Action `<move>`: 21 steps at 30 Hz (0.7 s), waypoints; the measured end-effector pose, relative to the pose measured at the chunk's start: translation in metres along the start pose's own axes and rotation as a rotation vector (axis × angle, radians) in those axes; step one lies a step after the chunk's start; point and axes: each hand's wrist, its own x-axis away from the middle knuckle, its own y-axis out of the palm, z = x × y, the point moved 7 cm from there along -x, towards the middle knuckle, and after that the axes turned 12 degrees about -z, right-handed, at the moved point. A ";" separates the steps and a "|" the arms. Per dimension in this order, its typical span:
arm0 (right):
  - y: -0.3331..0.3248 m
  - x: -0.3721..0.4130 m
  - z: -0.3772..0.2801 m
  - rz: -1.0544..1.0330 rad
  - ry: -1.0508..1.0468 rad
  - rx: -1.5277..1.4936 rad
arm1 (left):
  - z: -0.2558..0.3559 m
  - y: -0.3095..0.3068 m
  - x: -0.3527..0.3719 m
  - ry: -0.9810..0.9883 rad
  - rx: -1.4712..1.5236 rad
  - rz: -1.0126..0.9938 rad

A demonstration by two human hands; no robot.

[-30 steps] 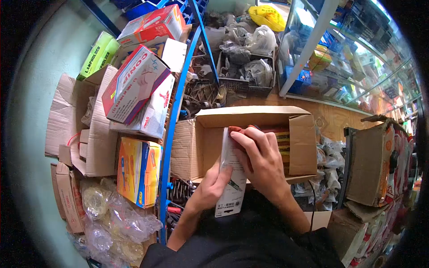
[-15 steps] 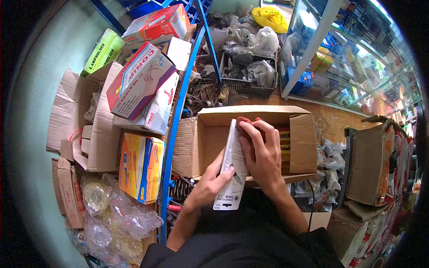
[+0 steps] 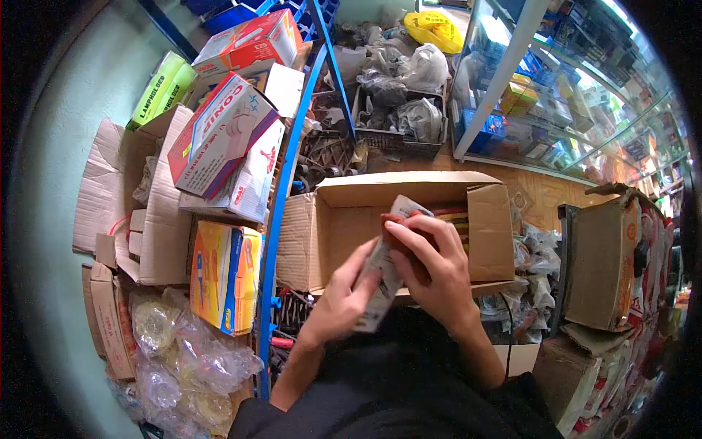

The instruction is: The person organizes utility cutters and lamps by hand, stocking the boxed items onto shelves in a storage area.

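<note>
My left hand (image 3: 338,301) is closed around the edge of a white printed packaging card (image 3: 387,276), thumb across its face. The card is tilted and smeared by motion, so its print is unreadable. My right hand (image 3: 443,272) is closed, its fingertips pinching a reddish-brown cloth (image 3: 395,219) against the upper part of the card. Both hands are above an open cardboard box (image 3: 298,245). Inside, by its right end, several flat yellow-and-red packs (image 3: 456,218) show partly behind my right hand.
To the left, a blue metal frame (image 3: 281,205) borders stacked cartons, including a yellow screwdriver box (image 3: 218,274), above clear plastic bags (image 3: 172,358). Behind the box is a black crate (image 3: 402,141) of bagged goods. A glass cabinet (image 3: 556,110) and more cartons (image 3: 603,267) stand right.
The card has turned and tilted, its face now blurred. My right fingers have moved slightly down along it with the cloth. The whole view has shifted slightly.
</note>
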 end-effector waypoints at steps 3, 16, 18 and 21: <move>0.011 0.001 0.010 0.069 0.026 0.012 | -0.003 0.013 0.006 0.013 0.115 0.054; 0.030 0.019 0.005 -0.057 -0.028 -0.033 | -0.007 0.002 0.004 0.082 -0.002 0.161; 0.038 0.030 -0.007 -0.104 -0.033 -0.071 | -0.009 -0.002 0.000 0.111 0.097 0.116; 0.028 0.026 0.002 -0.016 -0.011 -0.081 | -0.004 0.008 0.004 0.098 0.189 -0.018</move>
